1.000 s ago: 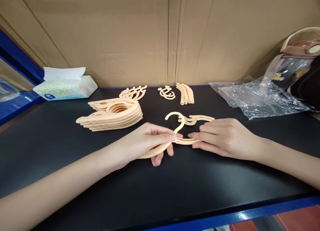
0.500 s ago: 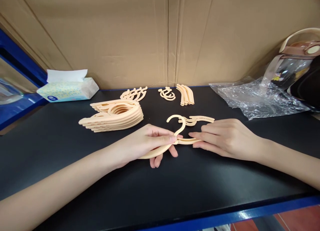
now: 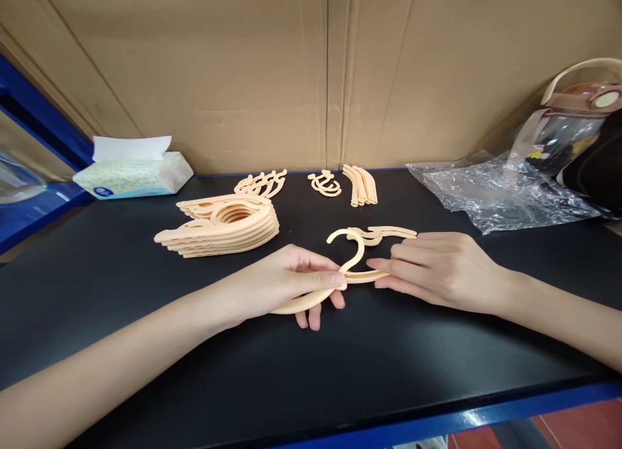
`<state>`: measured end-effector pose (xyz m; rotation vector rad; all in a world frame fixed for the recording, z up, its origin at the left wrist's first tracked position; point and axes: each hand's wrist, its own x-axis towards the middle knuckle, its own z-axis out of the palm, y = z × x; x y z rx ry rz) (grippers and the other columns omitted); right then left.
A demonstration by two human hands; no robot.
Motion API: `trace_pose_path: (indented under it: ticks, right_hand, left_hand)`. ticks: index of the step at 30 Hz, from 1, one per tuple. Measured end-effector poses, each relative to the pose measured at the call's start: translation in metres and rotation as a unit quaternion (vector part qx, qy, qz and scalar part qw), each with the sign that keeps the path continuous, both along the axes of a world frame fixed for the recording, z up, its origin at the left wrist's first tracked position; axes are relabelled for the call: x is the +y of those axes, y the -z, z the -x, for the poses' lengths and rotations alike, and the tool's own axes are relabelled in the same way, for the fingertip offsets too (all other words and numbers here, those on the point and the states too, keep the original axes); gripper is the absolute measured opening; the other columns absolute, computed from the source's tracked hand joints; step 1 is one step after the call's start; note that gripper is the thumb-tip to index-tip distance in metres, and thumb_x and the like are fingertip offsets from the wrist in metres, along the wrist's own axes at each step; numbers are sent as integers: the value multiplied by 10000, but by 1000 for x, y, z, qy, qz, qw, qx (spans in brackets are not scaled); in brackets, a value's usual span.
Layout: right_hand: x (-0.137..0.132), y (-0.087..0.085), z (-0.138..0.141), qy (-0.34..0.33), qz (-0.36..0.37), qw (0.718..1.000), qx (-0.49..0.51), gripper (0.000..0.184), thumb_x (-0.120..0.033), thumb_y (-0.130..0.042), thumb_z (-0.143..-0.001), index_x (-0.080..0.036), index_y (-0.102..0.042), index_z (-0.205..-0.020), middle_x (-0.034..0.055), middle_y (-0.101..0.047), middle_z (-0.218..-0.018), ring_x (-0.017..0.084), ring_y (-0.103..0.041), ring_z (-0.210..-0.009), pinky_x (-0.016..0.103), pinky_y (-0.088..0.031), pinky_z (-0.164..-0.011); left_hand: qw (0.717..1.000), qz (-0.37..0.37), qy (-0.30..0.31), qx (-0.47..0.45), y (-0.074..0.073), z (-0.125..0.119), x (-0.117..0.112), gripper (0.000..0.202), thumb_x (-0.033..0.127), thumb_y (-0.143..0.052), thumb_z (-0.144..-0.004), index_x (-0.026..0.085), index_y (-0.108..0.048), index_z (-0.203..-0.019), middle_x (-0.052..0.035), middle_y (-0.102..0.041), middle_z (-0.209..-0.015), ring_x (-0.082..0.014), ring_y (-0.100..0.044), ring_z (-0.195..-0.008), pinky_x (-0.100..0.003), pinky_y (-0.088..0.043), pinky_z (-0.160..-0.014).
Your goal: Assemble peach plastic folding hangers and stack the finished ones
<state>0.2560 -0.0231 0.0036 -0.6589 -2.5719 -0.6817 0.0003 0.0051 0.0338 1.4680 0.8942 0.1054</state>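
Left hand (image 3: pixel 291 282) is closing around the peach plastic hanger (image 3: pixel 350 258): thumb and forefinger are pinching together at the base of its hook, and the other fingers are curling under its left arm, which is showing below the palm. Right hand (image 3: pixel 440 267) is lying flat, fingers nearly straight, with the fingertips touching the hanger's right arm just beside the left thumb. The right thumb is hidden, so it cannot be told whether that hand is clamping the part or only pressing on it. The hanger is sitting low over the black tabletop (image 3: pixel 340 371), centre front, hook pointing away from the person. A loose hanger part (image 3: pixel 389 231) is lying just behind the right fingers. A stack of hangers (image 3: pixel 223 227) is resting to the left, near the left hand. Small hooks (image 3: pixel 324 183) and curved arm pieces (image 3: pixel 362 183) are lying farther back by the cardboard wall.
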Motion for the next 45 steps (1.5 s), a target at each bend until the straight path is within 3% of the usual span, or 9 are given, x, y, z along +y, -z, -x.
trace_pose_path:
  ticks: [5, 26, 29, 36, 45]
  right_hand:
    - [0, -3, -1, -9, 15, 1000, 2, 225, -301, -517, -1003, -149, -673, -1059, -15, -651, -694, 108, -591, -613, 273, -411, -575]
    - [-1, -3, -2, -25, 45, 999, -10, 251, -316, -504, -1009, -146, -681, -1062, -32, -575, -649, 103, -494, -553, 280, -339, -527]
    - [-1, -3, -1, -23, 38, 999, -9, 255, -315, -496, -1012, -150, -684, -1059, -33, -573, -646, 99, -499, -555, 276, -346, -529]
    - [-1, -2, -3, -21, 63, 998, -9, 268, -320, -501, -1008, -149, -701, -1056, -36, -573, -642, 99, -498, -542, 274, -364, -528]
    - [0, -1, -4, -20, 84, 996, -4, 282, -327, -499, -1010, -151, -707, -1088, -36, -590, -636, 95, -490, -516, 273, -331, -505]
  left_hand:
    - [1000, 0, 0, 6, 1, -1, -1, 391, 456, -606, -913, 134, -637, -693, 29, -592, -527, -73, -551, -494, -139, -387, -463]
    - [1000, -15, 0, 21, -2, -3, -2, 413, 536, -673, -836, 142, -641, -714, 33, -585, -526, -73, -534, -498, -147, -344, -447]
    - [1000, -13, -1, 19, -2, -4, -2, 437, 562, -640, -850, 145, -647, -719, 30, -589, -536, -77, -539, -503, -153, -354, -455]
    - [1000, -12, -16, 21, -2, -5, -3, 320, 453, -749, -779, 152, -658, -717, 46, -581, -509, -79, -536, -478, -157, -387, -467]
    - [1000, -27, -5, 5, 1, -2, 0, 422, 554, -625, -866, 142, -712, -893, 23, -623, -552, -94, -589, -509, -155, -467, -493]
